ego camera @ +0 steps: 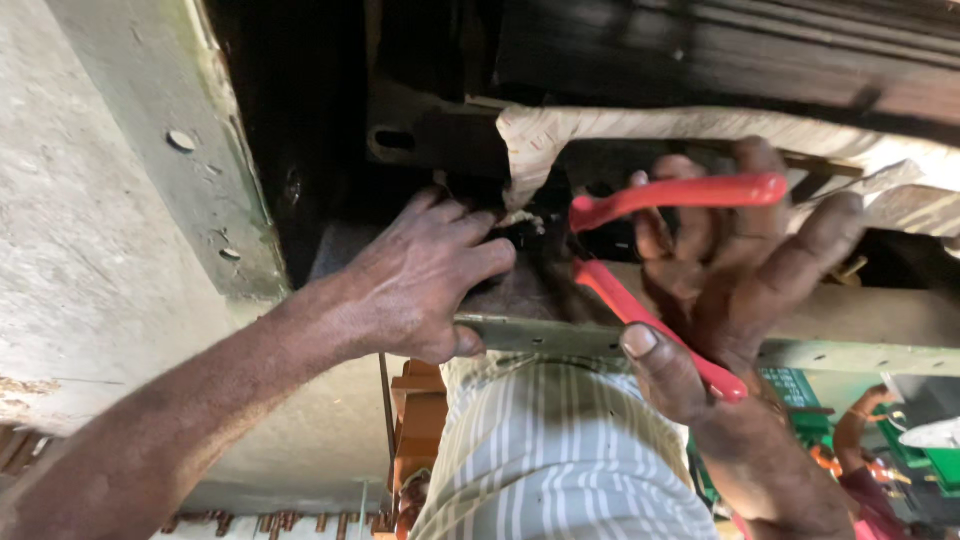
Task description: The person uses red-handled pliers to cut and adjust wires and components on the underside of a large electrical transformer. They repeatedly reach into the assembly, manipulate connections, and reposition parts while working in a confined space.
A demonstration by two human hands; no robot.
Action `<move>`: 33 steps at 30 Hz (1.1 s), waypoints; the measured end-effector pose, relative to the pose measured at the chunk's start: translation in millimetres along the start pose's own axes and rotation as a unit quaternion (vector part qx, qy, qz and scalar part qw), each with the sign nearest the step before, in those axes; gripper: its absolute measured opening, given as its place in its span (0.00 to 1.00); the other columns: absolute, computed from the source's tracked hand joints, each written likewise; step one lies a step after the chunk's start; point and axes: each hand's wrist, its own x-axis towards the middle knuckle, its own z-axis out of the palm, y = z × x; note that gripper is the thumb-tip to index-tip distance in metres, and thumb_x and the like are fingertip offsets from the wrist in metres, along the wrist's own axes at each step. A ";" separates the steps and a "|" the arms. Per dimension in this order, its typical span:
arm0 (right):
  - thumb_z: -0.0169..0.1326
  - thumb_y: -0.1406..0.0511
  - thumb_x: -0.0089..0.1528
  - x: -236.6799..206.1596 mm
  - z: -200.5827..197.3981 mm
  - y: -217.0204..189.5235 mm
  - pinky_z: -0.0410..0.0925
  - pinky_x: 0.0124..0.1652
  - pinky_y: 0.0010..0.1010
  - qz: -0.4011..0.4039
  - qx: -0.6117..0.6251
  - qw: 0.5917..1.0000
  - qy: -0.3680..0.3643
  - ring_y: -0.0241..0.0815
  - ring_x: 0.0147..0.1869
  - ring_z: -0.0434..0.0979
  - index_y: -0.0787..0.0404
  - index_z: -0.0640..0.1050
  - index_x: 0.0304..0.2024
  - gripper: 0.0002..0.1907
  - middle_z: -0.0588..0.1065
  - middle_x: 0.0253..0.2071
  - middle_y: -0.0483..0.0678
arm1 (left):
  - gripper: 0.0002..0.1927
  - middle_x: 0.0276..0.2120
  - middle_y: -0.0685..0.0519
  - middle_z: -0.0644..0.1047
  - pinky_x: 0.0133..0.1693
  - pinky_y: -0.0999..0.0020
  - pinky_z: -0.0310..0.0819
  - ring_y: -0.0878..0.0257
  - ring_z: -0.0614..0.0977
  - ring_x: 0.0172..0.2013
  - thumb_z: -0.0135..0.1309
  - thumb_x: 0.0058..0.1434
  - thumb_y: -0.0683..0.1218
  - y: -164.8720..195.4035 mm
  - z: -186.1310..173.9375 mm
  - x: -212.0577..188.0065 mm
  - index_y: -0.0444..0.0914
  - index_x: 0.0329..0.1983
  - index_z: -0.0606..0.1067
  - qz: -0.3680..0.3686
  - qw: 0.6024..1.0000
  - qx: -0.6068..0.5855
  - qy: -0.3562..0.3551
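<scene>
A pale concrete wall (90, 250) fills the left, with a dark recess at centre. The right hand (740, 300) has its grip around red-handled pliers (640, 290), handles spread, jaws pointing left into the recess. The left hand (425, 280) pinches what may be dark wiring (520, 232), beside a cloth-wrapped bundle (640, 130).

Daylight falls from my left onto the pale concrete wall (90, 250), almost washing it out. The cavity (330, 120) above my left hand (420, 280) is deep shadow, its detail lost. My right hand (740, 270) and the red pliers handles (660, 195) look slightly soft. The lower right corner is blurred.
</scene>
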 end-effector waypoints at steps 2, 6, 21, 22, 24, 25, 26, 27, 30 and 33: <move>0.60 0.67 0.67 7.2 7.2 5.4 0.53 0.76 0.45 -0.059 -0.034 0.998 0.008 0.41 0.82 0.54 0.31 0.32 0.75 0.56 0.43 0.81 0.43 | 0.38 0.42 0.45 0.73 0.54 0.43 0.62 0.47 0.72 0.49 0.76 0.34 0.58 -0.7 1.6 -0.3 0.39 0.47 0.74 0.007 1.000 -0.008 0.017; 0.57 0.63 0.61 11.1 18.9 17.7 0.54 0.75 0.46 -0.184 -0.080 0.980 0.011 0.46 0.82 0.52 0.38 0.31 0.77 0.57 0.43 0.82 0.52 | 0.38 0.43 0.43 0.73 0.51 0.44 0.64 0.46 0.72 0.50 0.76 0.32 0.59 -2.3 2.7 -0.6 0.40 0.45 0.76 0.023 0.999 -0.025 0.030; 0.57 0.63 0.60 -3.6 48.4 32.5 0.40 0.78 0.49 -0.195 -0.050 0.979 0.024 0.53 0.84 0.41 0.46 0.27 0.78 0.61 0.38 0.83 0.56 | 0.33 0.42 0.46 0.73 0.52 0.46 0.66 0.47 0.74 0.49 0.74 0.34 0.57 -2.6 -0.7 0.0 0.39 0.41 0.76 -0.004 1.000 -0.028 0.008; 0.57 0.63 0.59 -2.5 50.1 32.7 0.40 0.78 0.51 -0.196 -0.067 0.978 0.029 0.55 0.84 0.41 0.46 0.27 0.78 0.61 0.38 0.82 0.58 | 0.33 0.42 0.46 0.74 0.52 0.46 0.66 0.46 0.73 0.50 0.74 0.34 0.57 -1.7 -1.8 0.8 0.39 0.40 0.76 0.002 1.000 -0.025 0.015; 0.57 0.61 0.54 1.1 51.5 32.2 0.40 0.79 0.58 -0.194 -0.133 0.971 0.044 0.60 0.83 0.40 0.50 0.30 0.77 0.62 0.39 0.78 0.62 | 0.33 0.42 0.45 0.74 0.52 0.46 0.66 0.45 0.73 0.51 0.75 0.32 0.58 -1.1 -5.0 2.2 0.38 0.39 0.76 0.018 0.999 -0.005 0.036; 0.57 0.59 0.51 3.7 51.0 31.2 0.40 0.79 0.63 -0.189 -0.184 0.963 0.055 0.64 0.82 0.40 0.53 0.31 0.77 0.62 0.40 0.75 0.66 | 0.36 0.42 0.46 0.74 0.53 0.46 0.66 0.46 0.73 0.51 0.75 0.32 0.57 -0.9 -6.5 2.9 0.38 0.43 0.75 0.004 1.000 -0.009 0.024; 0.57 0.59 0.52 6.7 49.7 29.8 0.42 0.79 0.61 -0.195 -0.181 0.963 0.048 0.62 0.80 0.45 0.51 0.32 0.77 0.63 0.43 0.75 0.63 | 0.39 0.43 0.46 0.75 0.54 0.46 0.66 0.46 0.74 0.51 0.74 0.33 0.57 0.3 -7.2 2.4 0.39 0.47 0.74 -0.011 1.000 -0.016 0.010; 0.58 0.59 0.53 10.1 47.3 27.8 0.44 0.78 0.59 -0.199 -0.175 0.963 0.040 0.59 0.77 0.49 0.50 0.32 0.78 0.63 0.46 0.75 0.61 | 0.42 0.43 0.47 0.75 0.54 0.46 0.66 0.47 0.74 0.51 0.74 0.33 0.56 1.7 -6.9 2.2 0.39 0.52 0.73 -0.030 0.999 -0.024 -0.005; 0.61 0.59 0.55 22.8 35.4 19.6 0.49 0.78 0.51 -0.215 -0.159 0.963 0.022 0.52 0.71 0.63 0.45 0.34 0.81 0.63 0.55 0.75 0.54 | 0.63 0.51 0.38 0.73 0.60 0.37 0.60 0.41 0.72 0.55 0.75 0.37 0.62 11.6 0.5 -2.9 0.32 0.70 0.58 -0.019 0.999 -0.005 0.048; 0.63 0.52 0.54 36.6 20.8 10.6 0.44 0.81 0.56 -0.231 -0.154 0.959 -0.054 0.54 0.68 0.71 0.45 0.40 0.80 0.61 0.60 0.67 0.54 | 0.72 0.64 0.25 0.64 0.68 0.37 0.54 0.31 0.65 0.67 0.71 0.33 0.67 34.0 21.4 -1.9 0.27 0.71 0.47 0.068 0.977 0.003 0.202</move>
